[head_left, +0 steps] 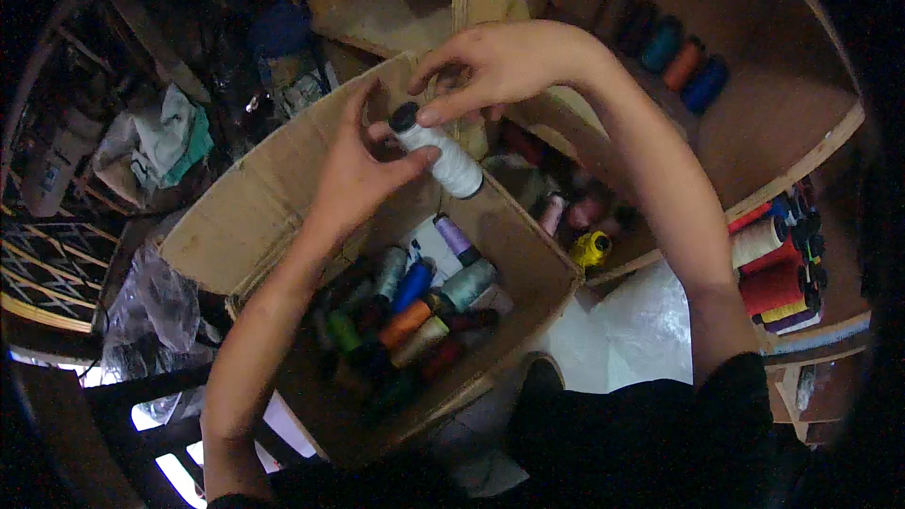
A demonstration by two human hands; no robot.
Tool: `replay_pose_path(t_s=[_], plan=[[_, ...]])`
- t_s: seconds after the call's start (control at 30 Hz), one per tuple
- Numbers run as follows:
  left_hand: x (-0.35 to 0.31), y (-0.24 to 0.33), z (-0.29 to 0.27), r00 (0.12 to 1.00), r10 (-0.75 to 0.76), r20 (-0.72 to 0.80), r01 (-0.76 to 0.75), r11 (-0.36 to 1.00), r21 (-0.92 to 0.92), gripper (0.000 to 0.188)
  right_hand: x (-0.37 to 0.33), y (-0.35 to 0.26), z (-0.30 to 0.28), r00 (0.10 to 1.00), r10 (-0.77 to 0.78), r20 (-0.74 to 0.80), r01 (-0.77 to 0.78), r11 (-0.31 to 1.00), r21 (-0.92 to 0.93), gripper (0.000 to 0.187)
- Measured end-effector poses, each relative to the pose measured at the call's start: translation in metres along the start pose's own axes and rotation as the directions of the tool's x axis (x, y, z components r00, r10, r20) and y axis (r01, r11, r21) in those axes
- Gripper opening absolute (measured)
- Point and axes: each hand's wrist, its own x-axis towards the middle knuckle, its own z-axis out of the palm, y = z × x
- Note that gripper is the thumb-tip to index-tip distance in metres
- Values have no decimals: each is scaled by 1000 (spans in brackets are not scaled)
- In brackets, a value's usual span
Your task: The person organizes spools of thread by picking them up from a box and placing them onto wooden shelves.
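Note:
A spool of white thread (447, 162) with a black end is held tilted above the near-right part of an open cardboard box (537, 264). My left hand (363, 165) grips it, thumb across the thread and fingers behind, with the index finger raised. Over the spool's black end my right hand (490, 66) arches, its thumb touching or very near that end and its fingers apart. Inside the box lie several thread spools, among them a lilac one (456, 238), a blue one (413, 285), a grey-green one (467, 285) and an orange one (403, 323).
Wooden shelving (773, 165) stands at the right and back, with teal, orange and blue spools (686, 66) on it. A yellow spool (591, 250) lies on a lower shelf. More spools (778, 264) are stacked at the right. Clear plastic (156, 320) and cloth (160, 146) sit at the left.

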Motion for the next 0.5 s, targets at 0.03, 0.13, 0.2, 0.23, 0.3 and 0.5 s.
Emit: replay_pose_path(t_s=[0.03, 0.13, 0.2, 0.23, 0.3, 0.5], plan=[[1, 4, -3, 1000, 6, -24, -5, 999, 38, 82, 7, -4, 9, 996, -85, -10, 83, 990, -115, 54], [3, 11, -5, 999, 19, -33, -17, 999, 49, 92, 15, -4, 15, 987, -147, -70, 118, 943, -312, 56], [-3, 10, 3, 994, 40, -98, -47, 996, -75, 77, 9, 8, -2, 996, 52, -77, -67, 978, -198, 52], [-8, 4, 1, 997, -61, -48, 62, 998, 29, 67, -1, 11, -13, 986, 150, -71, -159, 977, -142, 51], [-19, -19, -7, 962, -274, 4, 265, 934, 241, 51, -28, -9, -41, 955, 229, -188, -226, 973, 35, 48], [-73, -126, 15, 648, -691, 321, -153, 295, 943, 29, -72, 30, -71, 779, 405, -479, -346, 914, 210, 48]])
